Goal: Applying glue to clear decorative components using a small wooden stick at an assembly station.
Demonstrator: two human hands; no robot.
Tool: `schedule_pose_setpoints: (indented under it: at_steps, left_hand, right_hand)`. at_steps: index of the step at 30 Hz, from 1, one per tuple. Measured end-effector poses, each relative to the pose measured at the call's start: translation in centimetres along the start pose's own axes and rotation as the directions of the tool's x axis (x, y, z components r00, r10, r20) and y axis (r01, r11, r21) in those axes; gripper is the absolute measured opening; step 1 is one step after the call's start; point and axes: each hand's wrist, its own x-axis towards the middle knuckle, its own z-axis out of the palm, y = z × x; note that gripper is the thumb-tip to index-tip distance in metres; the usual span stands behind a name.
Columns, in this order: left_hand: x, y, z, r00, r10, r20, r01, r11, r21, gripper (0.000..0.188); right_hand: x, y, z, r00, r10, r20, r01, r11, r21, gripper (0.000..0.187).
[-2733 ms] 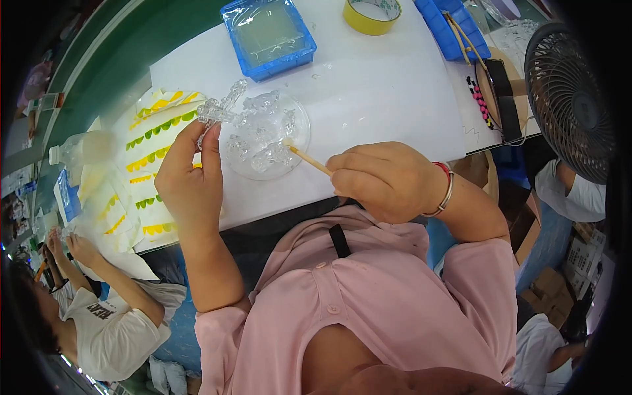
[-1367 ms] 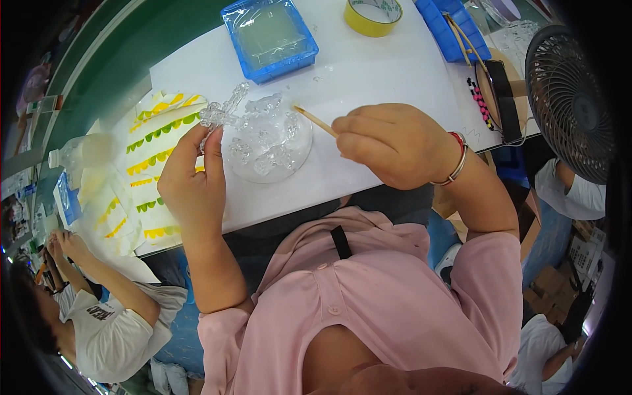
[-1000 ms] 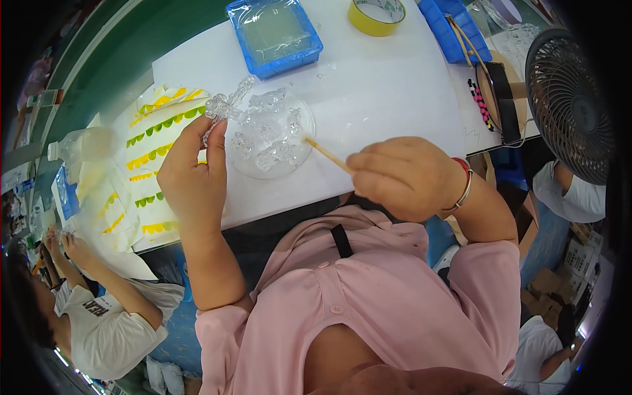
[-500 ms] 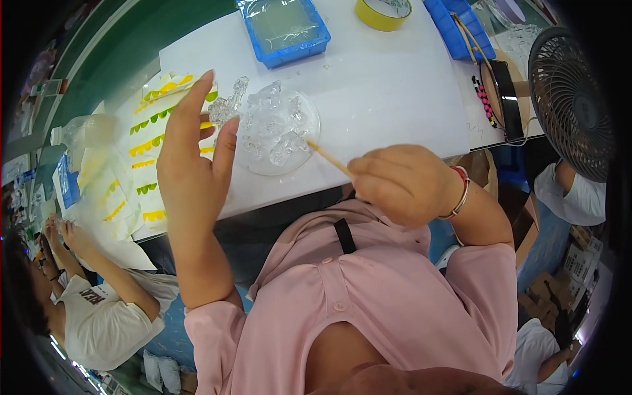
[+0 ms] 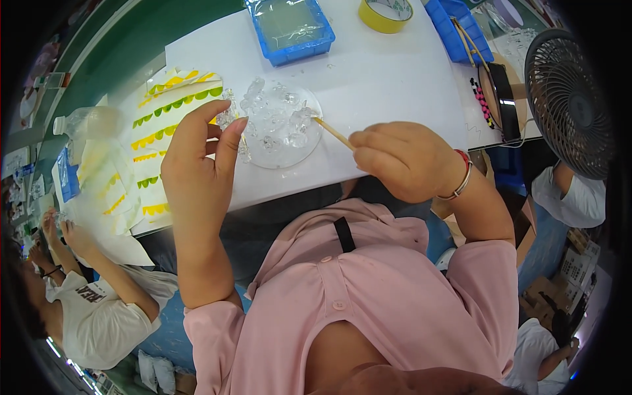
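On the white table (image 5: pixel 395 79), near its front edge, a clear round dish (image 5: pixel 282 125) carrying clear plastic pieces; left hand (image 5: pixel 197 164) at the dish's left rim, thumb and forefinger pinched on a small clear piece (image 5: pixel 227 118), other fingers raised loosely; right hand (image 5: pixel 405 161) curled tight on a thin wooden stick (image 5: pixel 332 133), tip touching the dish's right rim; blue tray (image 5: pixel 289 26) behind; yellow tape roll (image 5: pixel 386 13) beside it.

White surface (image 5: pixel 368 79), crowded.
Clear dish (image 5: pixel 280 128) centre; blue tray (image 5: pixel 289 29) at 12; yellow tape roll (image 5: pixel 386 13) at 1; scalloped sheets (image 5: pixel 168 125) at 9.
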Motion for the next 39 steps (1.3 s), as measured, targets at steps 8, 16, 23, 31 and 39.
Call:
schedule_pose_setpoints:
  at_steps: [8, 16, 23, 31, 39]
  left_hand:
    - [0.3, -0.2, 0.0, 0.998, 0.057, -0.010, -0.057, 0.998, 0.041, 0.026]
    - [0.4, -0.4, 0.2, 0.997, 0.069, -0.018, -0.068, 0.997, 0.040, 0.027]
    - [0.5, -0.6, 0.1, 0.999, 0.050, -0.009, -0.049, 0.999, 0.021, 0.027]
    - [0.6, -0.6, 0.1, 0.999, 0.048, -0.010, -0.048, 0.999, -0.013, 0.027]
    - [-0.1, -0.3, 0.7, 0.993, 0.109, -0.042, -0.109, 0.994, 0.005, 0.030]
  right_hand:
    - [-0.4, -1.6, 0.1, 0.998, -0.054, 0.019, 0.054, 0.998, 0.025, 0.019]
    - [-0.2, -0.9, 0.1, 1.000, -0.012, -0.016, 0.013, 0.999, 0.048, 0.020]
    - [-0.4, -0.2, 0.1, 0.993, 0.070, -0.100, -0.062, 0.994, 0.085, 0.023]
    - [-0.2, -1.6, -0.2, 1.000, 0.010, -0.029, -0.007, 0.997, 0.082, 0.018]
    - [-0.6, -2.5, -0.2, 0.999, -0.048, -0.014, 0.048, 0.999, -0.018, 0.021]
